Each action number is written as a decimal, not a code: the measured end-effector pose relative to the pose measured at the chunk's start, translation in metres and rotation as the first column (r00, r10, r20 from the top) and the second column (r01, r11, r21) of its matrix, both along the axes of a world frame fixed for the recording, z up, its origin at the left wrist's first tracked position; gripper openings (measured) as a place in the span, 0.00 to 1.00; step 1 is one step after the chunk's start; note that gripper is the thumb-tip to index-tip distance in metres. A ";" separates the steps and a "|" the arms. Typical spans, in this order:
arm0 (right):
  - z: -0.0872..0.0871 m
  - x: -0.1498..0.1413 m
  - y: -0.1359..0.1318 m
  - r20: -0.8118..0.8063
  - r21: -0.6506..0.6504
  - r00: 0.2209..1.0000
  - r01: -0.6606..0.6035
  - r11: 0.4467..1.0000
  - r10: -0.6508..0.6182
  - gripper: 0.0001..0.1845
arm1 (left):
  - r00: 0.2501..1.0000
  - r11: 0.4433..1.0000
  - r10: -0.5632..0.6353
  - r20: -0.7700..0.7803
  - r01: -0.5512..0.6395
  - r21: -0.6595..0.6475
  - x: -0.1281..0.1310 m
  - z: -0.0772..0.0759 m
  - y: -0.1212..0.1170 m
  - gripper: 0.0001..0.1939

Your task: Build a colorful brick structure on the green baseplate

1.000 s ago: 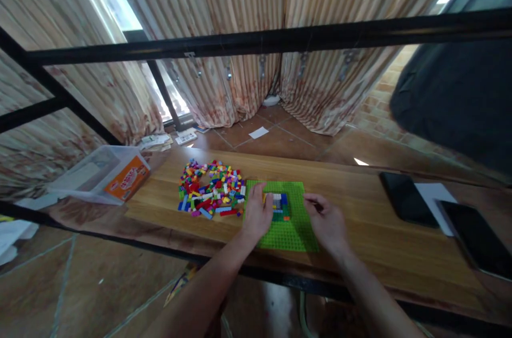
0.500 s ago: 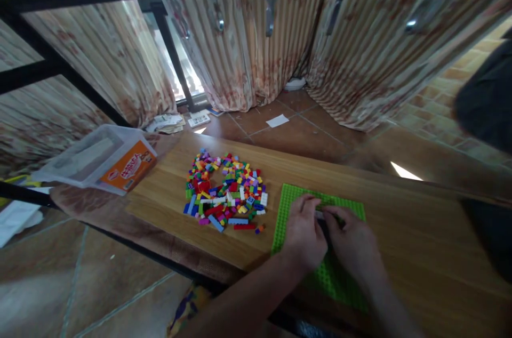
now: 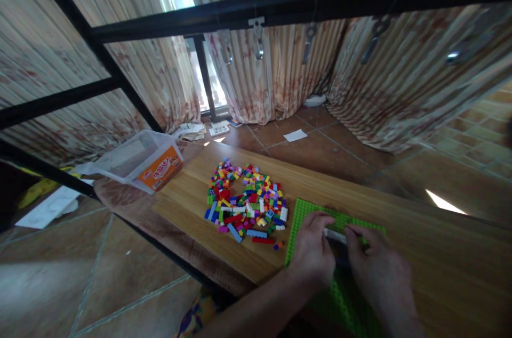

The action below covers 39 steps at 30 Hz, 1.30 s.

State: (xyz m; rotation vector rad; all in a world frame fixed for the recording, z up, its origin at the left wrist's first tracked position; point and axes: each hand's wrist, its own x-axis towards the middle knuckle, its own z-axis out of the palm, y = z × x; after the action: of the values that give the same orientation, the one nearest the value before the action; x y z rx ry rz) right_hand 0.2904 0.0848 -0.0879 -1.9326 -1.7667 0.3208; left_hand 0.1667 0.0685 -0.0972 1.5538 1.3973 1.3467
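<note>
A green studded baseplate point(image 3: 301, 215) lies on the wooden table, with both my hands over it. My left hand point(image 3: 314, 250) is closed, its fingers curled at the left end of a whitish toy brick point(image 3: 335, 235). At the brick's other end my right hand point(image 3: 378, 266) is closed in a pinch. Fingers cover both ends of the brick, and the area under it is dark. I cannot tell whether it touches the baseplate. Left of the baseplate spreads a pile of small coloured toy bricks point(image 3: 250, 204), with longer blue and red ones at its near edge.
A clear plastic box point(image 3: 138, 159) with an orange label stands beyond the left end of the wooden table point(image 3: 184, 210). A black metal rail point(image 3: 280, 10) with hanging clips crosses above. Striped curtains point(image 3: 264, 82) hang behind, and papers point(image 3: 295, 135) lie on the tiled floor.
The view has shifted, so everything sits further right and lower. My hands are slightly further apart, and more of the whitish brick shows between them.
</note>
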 end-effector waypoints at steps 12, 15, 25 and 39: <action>-0.005 -0.010 -0.005 0.022 0.071 0.999 -0.044 0.997 0.043 0.23 | 0.992 0.998 0.043 0.119 -0.039 -0.040 0.002 0.001 0.005 0.26; -0.007 -0.015 -0.007 0.097 0.079 0.993 -0.071 0.994 0.064 0.23 | 0.990 0.997 0.060 0.129 -0.053 -0.055 0.003 0.001 0.004 0.26; 0.000 -0.010 -0.009 -0.066 0.114 0.996 -0.060 0.992 0.068 0.21 | 0.994 0.997 0.069 0.082 -0.072 0.035 -0.021 0.020 0.010 0.20; 0.006 -0.015 -0.008 -0.153 0.046 0.988 -0.025 0.999 0.031 0.21 | 0.710 0.869 0.377 -0.595 -0.494 -0.038 -0.145 0.033 0.043 0.11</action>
State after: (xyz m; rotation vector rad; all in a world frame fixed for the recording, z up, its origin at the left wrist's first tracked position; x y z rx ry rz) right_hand 0.2759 0.0765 -0.0819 -1.8038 -1.6884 0.4256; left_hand 0.0221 0.1118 -0.0644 1.6205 2.3288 0.9576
